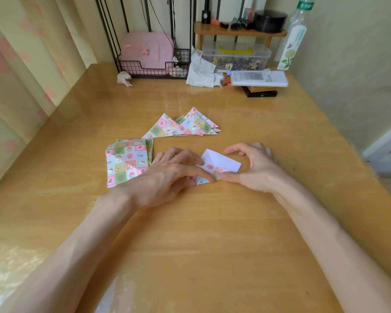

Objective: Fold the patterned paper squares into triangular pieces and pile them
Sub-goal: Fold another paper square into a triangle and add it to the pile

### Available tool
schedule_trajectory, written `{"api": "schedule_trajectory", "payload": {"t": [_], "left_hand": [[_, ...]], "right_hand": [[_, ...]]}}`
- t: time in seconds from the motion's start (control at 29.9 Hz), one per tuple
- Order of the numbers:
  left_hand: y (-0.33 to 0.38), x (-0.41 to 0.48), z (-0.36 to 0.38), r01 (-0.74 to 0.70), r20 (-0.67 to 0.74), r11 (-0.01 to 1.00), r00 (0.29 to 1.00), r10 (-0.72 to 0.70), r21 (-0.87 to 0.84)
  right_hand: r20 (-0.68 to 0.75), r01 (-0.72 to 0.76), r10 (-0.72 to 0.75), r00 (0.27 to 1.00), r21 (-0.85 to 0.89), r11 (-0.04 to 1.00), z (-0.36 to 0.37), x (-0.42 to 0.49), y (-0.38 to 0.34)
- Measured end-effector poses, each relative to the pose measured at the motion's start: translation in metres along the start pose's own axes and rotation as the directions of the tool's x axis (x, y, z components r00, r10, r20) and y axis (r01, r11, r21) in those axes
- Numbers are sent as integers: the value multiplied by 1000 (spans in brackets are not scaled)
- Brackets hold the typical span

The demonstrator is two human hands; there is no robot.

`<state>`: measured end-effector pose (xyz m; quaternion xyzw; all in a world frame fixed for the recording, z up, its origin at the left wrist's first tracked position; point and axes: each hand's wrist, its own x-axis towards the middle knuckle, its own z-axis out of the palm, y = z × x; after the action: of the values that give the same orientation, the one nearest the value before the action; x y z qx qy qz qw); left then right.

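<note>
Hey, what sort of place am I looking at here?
Likely a home desk, perhaps in a bedroom: a wooden tabletop beside a flowered curtain, a small shelf of jars and tubes over a clear storage box, and patterned paper being folded.
</note>
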<state>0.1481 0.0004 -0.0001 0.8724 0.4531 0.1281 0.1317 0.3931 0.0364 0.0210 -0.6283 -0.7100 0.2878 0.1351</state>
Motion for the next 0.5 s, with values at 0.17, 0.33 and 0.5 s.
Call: {"api": "schedule_trajectory", "payload": {"t": [0.17, 0.33, 0.5], "left_hand": [[3, -1, -2, 0, 10, 1000, 1000, 0, 4], [3, -1, -2, 1, 22, 1000, 1000, -2, 15], [2, -1, -2, -5, 17, 999, 1000, 5, 34]], "right_hand": [[28, -3, 3, 1000, -10, 1000, -3, -1, 1], [133, -63, 62, 989, 7, 998, -14, 9, -2], [202, -54, 62, 977, -47, 997, -23, 18, -4]]}}
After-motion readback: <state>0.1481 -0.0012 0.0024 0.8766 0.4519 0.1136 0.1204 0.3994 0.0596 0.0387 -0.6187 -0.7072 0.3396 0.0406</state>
